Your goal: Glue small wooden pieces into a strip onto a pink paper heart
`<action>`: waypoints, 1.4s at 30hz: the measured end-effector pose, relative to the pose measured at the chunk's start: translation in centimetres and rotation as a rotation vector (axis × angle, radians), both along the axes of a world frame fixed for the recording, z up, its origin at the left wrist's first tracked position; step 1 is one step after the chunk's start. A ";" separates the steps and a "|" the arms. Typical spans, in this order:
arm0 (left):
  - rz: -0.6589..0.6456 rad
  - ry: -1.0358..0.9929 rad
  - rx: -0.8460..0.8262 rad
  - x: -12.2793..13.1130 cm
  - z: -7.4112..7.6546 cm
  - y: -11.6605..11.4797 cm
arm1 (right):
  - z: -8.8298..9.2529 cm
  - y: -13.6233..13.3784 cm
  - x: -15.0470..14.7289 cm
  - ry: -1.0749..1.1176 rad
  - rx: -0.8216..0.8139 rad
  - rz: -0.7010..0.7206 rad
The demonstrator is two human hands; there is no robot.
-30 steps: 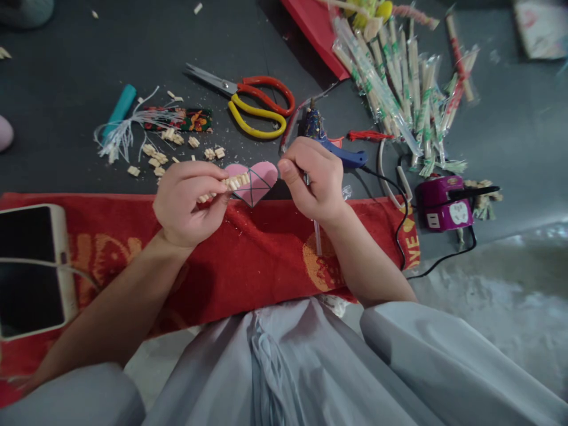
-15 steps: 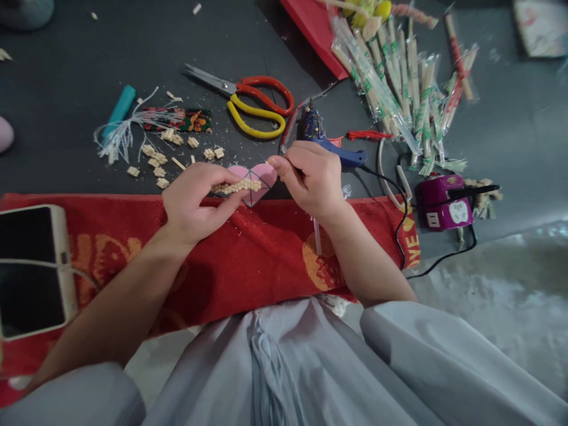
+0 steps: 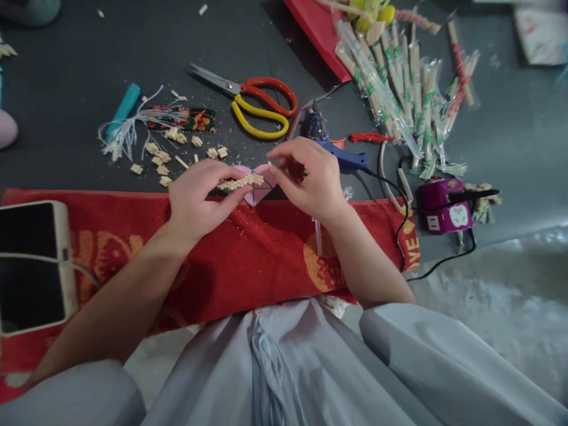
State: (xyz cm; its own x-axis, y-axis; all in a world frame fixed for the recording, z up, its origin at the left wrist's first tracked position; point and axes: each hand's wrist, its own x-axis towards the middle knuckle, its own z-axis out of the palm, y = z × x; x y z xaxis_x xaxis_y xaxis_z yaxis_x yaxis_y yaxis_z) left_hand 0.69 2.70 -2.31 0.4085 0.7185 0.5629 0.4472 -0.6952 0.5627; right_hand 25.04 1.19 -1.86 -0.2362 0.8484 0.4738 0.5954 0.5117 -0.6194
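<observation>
From my end the feed is dim and muted, with a soft sheen on the worktop at right and paler glare on the floor. I see a dark shadow on the red towel beside the left forearm. The wide lens stretches the edges, and fine detail in the pale strip at the left hand looks soft.

Heart: pink, dark lines across it. Wood strip: pale cream. Scissors: silver blades, one handle orange-red, the other yellow. Glue gun: blue handle, speckled dark front. Towel: red, yellow-orange print and lettering. Floral band: dark green and black, red and orange flowers. Tube: teal. Plug block: purple, white sockets. Tablet: black screen, whitish frame. Table: dark grey. Trousers: plain grey-blue.
</observation>
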 end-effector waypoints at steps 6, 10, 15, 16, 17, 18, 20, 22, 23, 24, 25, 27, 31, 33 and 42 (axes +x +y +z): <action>-0.031 -0.003 -0.007 -0.2 -0.4 0.1 | 0.1 -0.1 -0.7 0.044 0.000 0.145; -0.065 0.011 0.072 -0.4 -0.8 0.3 | -0.4 0.0 -0.9 0.082 -0.023 0.176; -0.076 0.061 0.180 -0.1 -0.8 0.4 | -0.4 0.0 -0.9 0.059 0.004 0.222; -0.081 0.051 0.197 -0.1 -0.8 0.4 | -0.4 0.0 -0.9 0.041 0.005 0.230; -0.085 0.041 0.207 0.0 -0.8 0.4 | -0.3 0.0 -0.9 0.019 0.000 0.239; -0.083 0.039 0.204 0.0 -0.9 0.3 | -0.3 -0.1 -0.9 -0.005 -0.012 0.246; -0.062 0.062 0.157 -0.1 -0.9 0.1 | -0.1 -0.2 -0.9 -0.044 -0.050 0.248; -0.038 0.107 0.078 -0.2 -0.7 -0.1 | 0.1 -0.3 -0.9 -0.053 -0.094 0.211; -0.029 0.127 0.043 -0.3 -0.6 -0.2 | 0.2 -0.3 -0.8 -0.046 -0.117 0.180; -0.023 0.139 0.020 -0.3 -0.4 -0.2 | 0.4 -0.4 -0.7 -0.035 -0.138 0.145; -0.021 0.139 0.012 -0.3 -0.3 -0.2 | 0.5 -0.4 -0.5 -0.024 -0.155 0.111; -0.026 0.116 0.028 -0.2 0.0 -0.2 | 0.6 -0.4 -0.2 -0.015 -0.179 0.046; -0.046 0.048 0.065 0.0 0.3 -0.2 | 0.6 -0.3 0.3 -0.060 -0.180 -0.033; -0.044 0.025 0.062 0.1 0.4 -0.2 | 0.5 -0.2 0.4 -0.096 -0.181 -0.057; -0.020 -0.043 -0.053 0.0 0.1 -0.2 | 0.4 -0.3 0.0 -0.198 -0.159 -0.123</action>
